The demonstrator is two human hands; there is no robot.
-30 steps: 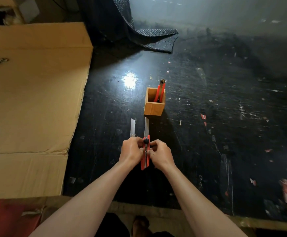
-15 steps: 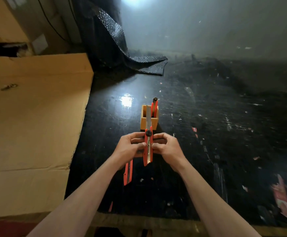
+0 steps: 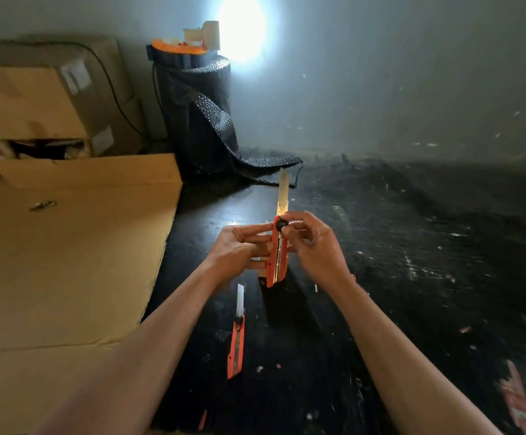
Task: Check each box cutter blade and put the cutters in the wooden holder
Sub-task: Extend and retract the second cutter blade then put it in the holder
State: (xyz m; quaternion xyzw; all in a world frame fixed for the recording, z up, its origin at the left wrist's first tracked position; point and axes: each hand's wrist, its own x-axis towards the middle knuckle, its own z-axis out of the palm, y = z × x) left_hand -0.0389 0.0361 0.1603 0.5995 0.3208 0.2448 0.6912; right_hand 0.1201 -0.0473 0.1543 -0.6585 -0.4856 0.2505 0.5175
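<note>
Head view: both hands hold an orange box cutter (image 3: pixel 276 251) upright over a scuffed black floor (image 3: pixel 412 277), its blade (image 3: pixel 283 191) fully extended upward. The left hand (image 3: pixel 239 249) pinches the handle's side; the right hand (image 3: pixel 315 243) closes finger and thumb on the black slider knob. A sliver of the wooden holder (image 3: pixel 261 273) shows just behind the cutter. A second cutter (image 3: pixel 236 343) lies on the floor nearer the person, blade out. Flattened cardboard (image 3: pixel 67 262) spreads left of it; a black textured roll (image 3: pixel 198 114) stands beyond, against a lit grey wall (image 3: pixel 381 73).
</note>
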